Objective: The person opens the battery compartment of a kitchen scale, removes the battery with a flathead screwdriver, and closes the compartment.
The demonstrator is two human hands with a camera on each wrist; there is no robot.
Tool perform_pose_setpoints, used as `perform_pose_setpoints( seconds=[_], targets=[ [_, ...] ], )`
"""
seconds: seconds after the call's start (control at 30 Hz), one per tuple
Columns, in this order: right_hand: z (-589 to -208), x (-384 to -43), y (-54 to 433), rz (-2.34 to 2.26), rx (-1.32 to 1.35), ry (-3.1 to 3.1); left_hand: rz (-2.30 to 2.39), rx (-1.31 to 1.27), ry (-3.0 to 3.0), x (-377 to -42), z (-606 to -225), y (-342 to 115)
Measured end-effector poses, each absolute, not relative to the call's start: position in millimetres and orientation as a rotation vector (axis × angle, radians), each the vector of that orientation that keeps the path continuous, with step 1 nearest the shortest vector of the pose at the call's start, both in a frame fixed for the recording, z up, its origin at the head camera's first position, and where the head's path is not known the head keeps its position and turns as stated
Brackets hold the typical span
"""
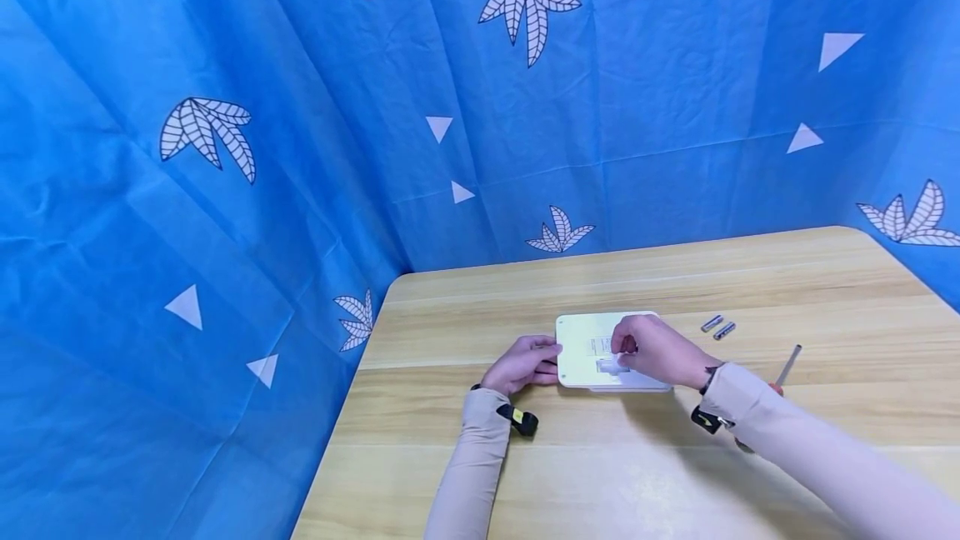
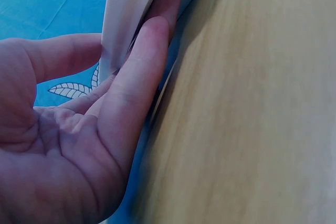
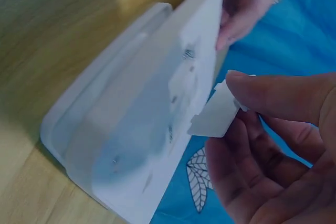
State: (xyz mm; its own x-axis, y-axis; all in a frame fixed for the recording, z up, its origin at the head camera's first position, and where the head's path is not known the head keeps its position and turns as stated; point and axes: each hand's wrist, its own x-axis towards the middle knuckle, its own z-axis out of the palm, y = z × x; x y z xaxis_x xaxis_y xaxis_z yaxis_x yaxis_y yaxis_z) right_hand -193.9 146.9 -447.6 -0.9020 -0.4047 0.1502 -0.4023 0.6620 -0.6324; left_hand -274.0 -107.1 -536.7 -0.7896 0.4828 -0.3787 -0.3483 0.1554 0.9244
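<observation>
A flat white rectangular device [image 1: 576, 357] with rounded corners lies on the table, its face with a small battery recess and a printed label upward. My left hand [image 1: 521, 367] grips its left end, the thumb on the upper edge and fingers underneath, as the left wrist view [image 2: 73, 129] shows. Over the recess, my right hand [image 1: 660, 348] pinches a small white battery cover [image 3: 216, 113] between thumb and fingers. In the right wrist view the cover is tilted close to the device [image 3: 142, 114]; whether they touch I cannot tell.
Two small batteries [image 1: 724, 331] lie on the wooden table [image 1: 450, 307] right of the device. Further right is a screwdriver [image 1: 789, 363], its red handle partly hidden beneath the right forearm. A blue patterned curtain [image 1: 637, 148] hangs behind and at the left.
</observation>
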Motion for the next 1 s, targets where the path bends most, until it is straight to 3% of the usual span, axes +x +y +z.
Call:
perform_pose_setpoints(
  seconds=[0.3, 1.0],
  targets=[
    [-461, -193, 138, -0.912, -0.857, 2.987, 1.703, 0.137, 1.803, -274, -536, -106],
    [-475, -183, 130, -0.763, -0.959, 3.081, 1.704, 0.141, 1.786, -273, -534, -107]
  ],
)
